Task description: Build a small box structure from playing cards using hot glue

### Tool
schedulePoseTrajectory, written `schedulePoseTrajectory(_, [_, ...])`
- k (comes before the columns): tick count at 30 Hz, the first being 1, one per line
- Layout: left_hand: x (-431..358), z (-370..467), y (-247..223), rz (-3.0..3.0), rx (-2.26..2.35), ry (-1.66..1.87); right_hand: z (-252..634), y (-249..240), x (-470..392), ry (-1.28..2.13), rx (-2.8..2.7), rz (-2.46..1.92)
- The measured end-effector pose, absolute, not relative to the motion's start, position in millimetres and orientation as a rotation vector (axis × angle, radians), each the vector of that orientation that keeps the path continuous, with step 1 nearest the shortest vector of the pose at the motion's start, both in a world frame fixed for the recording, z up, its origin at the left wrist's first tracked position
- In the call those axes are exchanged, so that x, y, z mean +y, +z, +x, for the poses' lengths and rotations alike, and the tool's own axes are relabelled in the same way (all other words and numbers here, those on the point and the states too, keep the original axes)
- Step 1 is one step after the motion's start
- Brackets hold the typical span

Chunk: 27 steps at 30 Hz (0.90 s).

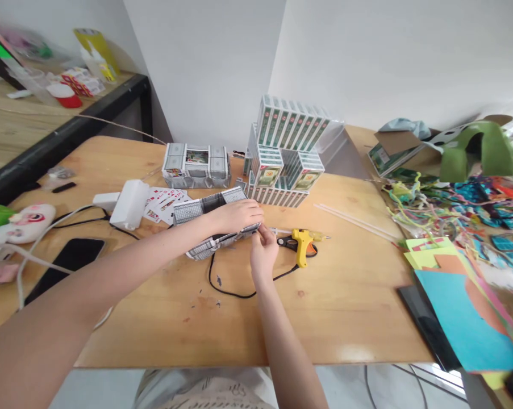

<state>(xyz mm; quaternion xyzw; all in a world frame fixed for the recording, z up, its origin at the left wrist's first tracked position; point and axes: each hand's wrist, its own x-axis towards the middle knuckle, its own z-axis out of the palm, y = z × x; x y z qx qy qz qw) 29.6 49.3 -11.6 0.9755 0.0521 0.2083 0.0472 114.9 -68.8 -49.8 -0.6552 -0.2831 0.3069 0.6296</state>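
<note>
A grey-patterned box built from playing cards [190,211] sits in front of me, tilted a little, with an open hollow on top. Across its right part lies my left hand [238,216], fingers bent over the far right edge and gripping it. My right hand [265,250] pinches the box's right end between thumb and fingers; the fingertips are partly hidden. Just right of that hand a yellow glue gun [301,247] rests on the table, over black-handled scissors [287,243]. Loose playing cards [165,203] lie behind the box to the left.
Behind stand a second card-built box [196,165] and a stack of card packs [282,153]. Glue sticks [358,221] lie right of them. A phone [64,270], cables and a white adapter [129,204] occupy the left; coloured paper [464,318] and yarn [435,204] the right.
</note>
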Motion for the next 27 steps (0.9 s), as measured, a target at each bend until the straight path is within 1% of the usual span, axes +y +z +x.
schedulePoseTrajectory(3, [51.8,28.0,-12.4,3.034,0.044,0.545,117.0,-51.0,-70.0,0.75,-0.658,-1.51])
schedulePoseTrajectory(6, [53.2,26.6,-12.1,3.019,0.025,0.556,117.7,-49.6,-73.0,0.798,-0.676,-1.466])
schedulePoseTrajectory(8, [53.2,26.5,-11.7,3.008,0.02,0.56,120.7,-45.4,-78.9,0.763,-0.729,-1.441])
schedulePoseTrajectory(11, [52.6,27.1,-11.3,3.008,0.039,0.568,136.6,-35.9,-92.6,0.521,-0.865,-1.596])
schedulePoseTrajectory(14, [52.0,27.1,-10.8,3.031,0.054,0.576,164.7,-30.3,-105.6,0.092,-0.951,-2.028])
schedulePoseTrajectory(16, [51.8,26.6,-10.4,3.049,0.057,0.574,184.1,-31.8,-110.2,-0.013,-0.89,-2.298])
schedulePoseTrajectory(19, [51.5,25.7,-9.6,3.071,0.071,0.572,206.7,-39.3,-110.7,0.039,-0.885,-2.443])
schedulePoseTrajectory(23, [51.2,25.4,-9.2,3.069,0.09,0.576,222.5,-47.0,-106.7,0.128,-0.924,-2.333])
schedulePoseTrajectory(27, [51.3,25.9,-10.3,3.061,0.104,0.575,227.6,-46.7,-103.6,0.14,-0.877,-2.333])
